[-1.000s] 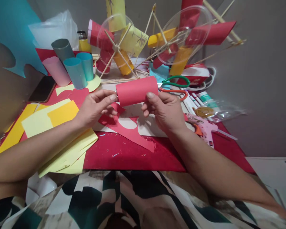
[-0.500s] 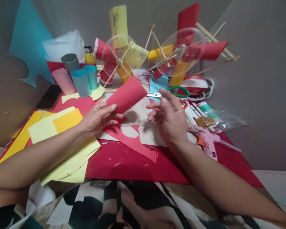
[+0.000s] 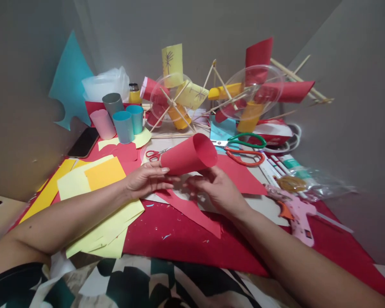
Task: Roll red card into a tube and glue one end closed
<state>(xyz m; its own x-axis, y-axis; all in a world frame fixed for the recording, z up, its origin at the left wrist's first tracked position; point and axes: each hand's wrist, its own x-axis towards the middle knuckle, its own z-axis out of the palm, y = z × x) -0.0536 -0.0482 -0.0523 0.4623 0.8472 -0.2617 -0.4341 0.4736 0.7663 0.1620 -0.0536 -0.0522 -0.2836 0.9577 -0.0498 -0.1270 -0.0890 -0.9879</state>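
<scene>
A red paper tube lies tilted above the table's middle, its round open end facing up and right. My left hand grips its lower left end, thumb on the near side and the other fingers underneath. My right hand is just below the open end, fingers bent and a little apart, pointing left; whether they touch the paper is hard to make out. Behind the tube lie small red-handled scissors. Larger scissors with one green and one red handle rest to its right. Red paper offcuts lie beneath my hands.
Blue, pink and grey paper tubes stand at the back left by a phone. Stick-and-plastic-disc wheels with paper tubes stand behind. Yellow paper sheets lie left; a pink glue gun and markers lie right.
The red tube has turned so its open end shows, and sits lower in view. My right hand has moved from beside the large scissors to under the tube's right end. The camera view has shifted.
</scene>
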